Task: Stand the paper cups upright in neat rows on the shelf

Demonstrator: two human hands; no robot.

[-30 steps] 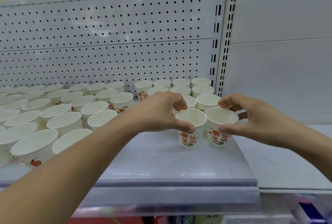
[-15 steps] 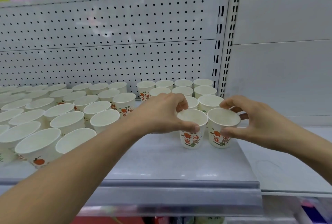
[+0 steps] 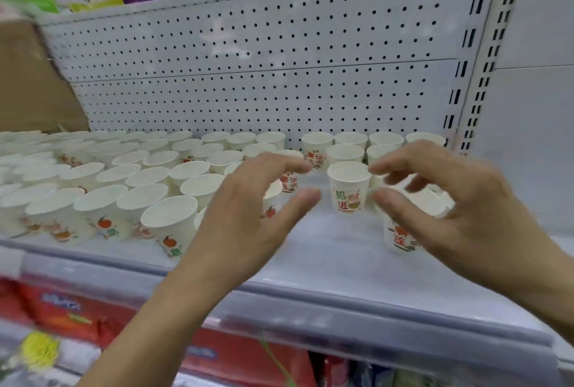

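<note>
Several white paper cups with red and green print stand upright in rows on the grey shelf point(image 3: 326, 259). One cup point(image 3: 349, 189) stands alone in the gap between my hands. Another cup point(image 3: 400, 237) sits at the front right, partly hidden behind my right hand point(image 3: 450, 209). My left hand point(image 3: 248, 216) hovers left of the middle cup with fingers spread and holds nothing. The right hand is likewise spread, fingers apart, gripping nothing. Rows of cups point(image 3: 102, 188) fill the shelf's left side.
A perforated white back panel point(image 3: 264, 76) rises behind the cups, with a slotted upright point(image 3: 475, 82) at the right. A cardboard box point(image 3: 28, 82) stands at the far left. Red packets point(image 3: 77, 315) lie on the shelf below. Bare shelf surface lies in front of the right-hand cups.
Both hands have let go of the two front cups and pulled back with fingers spread. The view has swung left and is blurred.
</note>
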